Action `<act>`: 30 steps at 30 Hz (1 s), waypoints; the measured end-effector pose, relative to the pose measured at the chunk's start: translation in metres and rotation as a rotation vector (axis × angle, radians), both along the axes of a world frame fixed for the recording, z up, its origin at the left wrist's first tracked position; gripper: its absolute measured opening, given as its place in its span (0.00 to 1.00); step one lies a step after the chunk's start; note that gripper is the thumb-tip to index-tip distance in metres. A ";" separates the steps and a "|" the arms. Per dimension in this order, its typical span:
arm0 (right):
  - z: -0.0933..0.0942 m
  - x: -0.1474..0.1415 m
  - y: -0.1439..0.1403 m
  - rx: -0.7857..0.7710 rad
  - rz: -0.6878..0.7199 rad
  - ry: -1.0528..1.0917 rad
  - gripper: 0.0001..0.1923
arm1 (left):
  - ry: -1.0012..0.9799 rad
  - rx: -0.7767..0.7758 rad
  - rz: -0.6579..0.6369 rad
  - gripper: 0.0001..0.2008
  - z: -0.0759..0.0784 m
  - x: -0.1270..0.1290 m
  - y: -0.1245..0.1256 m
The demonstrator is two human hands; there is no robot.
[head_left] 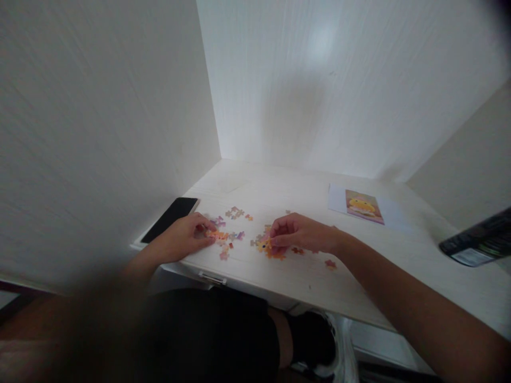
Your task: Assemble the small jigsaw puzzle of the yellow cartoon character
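Note:
My left hand [186, 236] rests low over the left cluster of jigsaw pieces [235, 235], its thumb and fingers curled around an orange jigsaw piece [211, 233]. The fingertips partly cover that piece. Bent over a partly joined patch of puzzle [275, 255], my right hand [297, 231] pinches a small yellow jigsaw piece [269, 243] between thumb and forefinger. That piece is at the patch's surface; whether it is seated in it I cannot tell. Part of the patch is hidden under the right hand.
Loose pieces [235, 213] lie beyond the clusters, and another piece [330, 264] lies right of my right hand. A picture card [364, 206] with a yellow figure is at the back right. A black tablet-like object [170, 218] lies left; a dark bottle [479, 239] is far right. Walls enclose the white desk [275, 186].

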State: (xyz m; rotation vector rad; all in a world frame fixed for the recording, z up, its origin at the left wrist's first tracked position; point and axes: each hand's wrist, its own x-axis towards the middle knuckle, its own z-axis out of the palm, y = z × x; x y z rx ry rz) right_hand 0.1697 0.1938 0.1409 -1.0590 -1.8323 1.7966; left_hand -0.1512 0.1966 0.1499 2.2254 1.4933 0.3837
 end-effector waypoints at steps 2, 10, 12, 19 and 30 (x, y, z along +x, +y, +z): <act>-0.005 -0.001 0.000 0.026 0.011 -0.016 0.15 | -0.023 -0.040 0.018 0.19 0.002 0.002 -0.001; -0.011 0.001 0.008 0.397 -0.044 -0.182 0.11 | -0.171 -0.158 0.046 0.22 0.007 0.010 0.000; -0.013 0.003 0.009 0.456 -0.056 -0.199 0.11 | -0.182 -0.182 0.054 0.22 0.007 0.010 0.000; -0.019 0.005 0.014 0.525 -0.092 -0.229 0.13 | -0.224 -0.190 -0.005 0.16 0.006 0.011 0.001; -0.008 0.012 0.020 0.429 -0.239 -0.108 0.17 | -0.417 -0.352 -0.091 0.15 0.015 0.047 -0.014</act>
